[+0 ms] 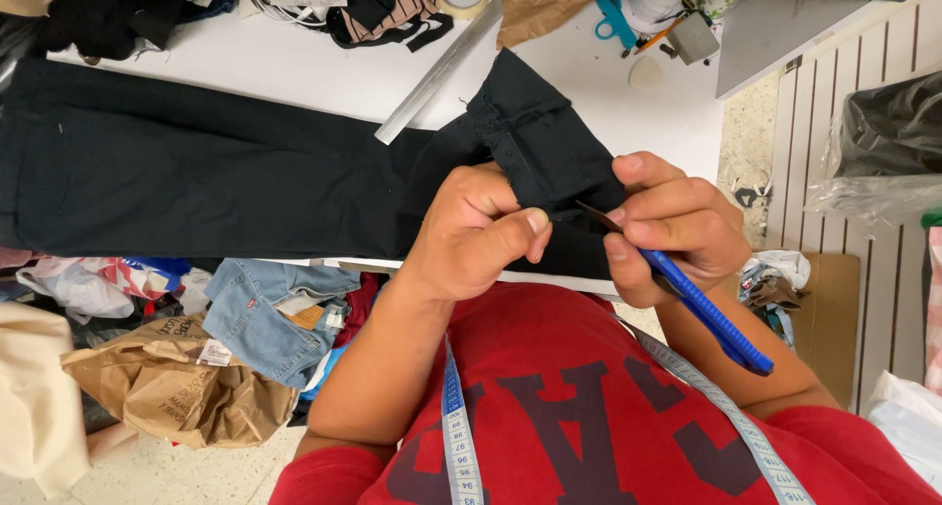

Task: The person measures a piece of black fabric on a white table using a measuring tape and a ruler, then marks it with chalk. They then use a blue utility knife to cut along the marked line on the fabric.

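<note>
A white table (294, 73) carries black trousers (147, 171) laid flat, one hem (535, 137) pulled toward a person in a red shirt (589, 417). The left hand (471, 235) pinches the hem, fingers closed on the cloth. The right hand (677, 235) grips a blue-handled blade (706, 314), its tip at the fold. This looks like seam-picking; the next cut likely needs taut cloth.

The trousers (196, 171) lie across the table (294, 73), a ruler (437, 73) behind them, bags (177, 387) below.
</note>
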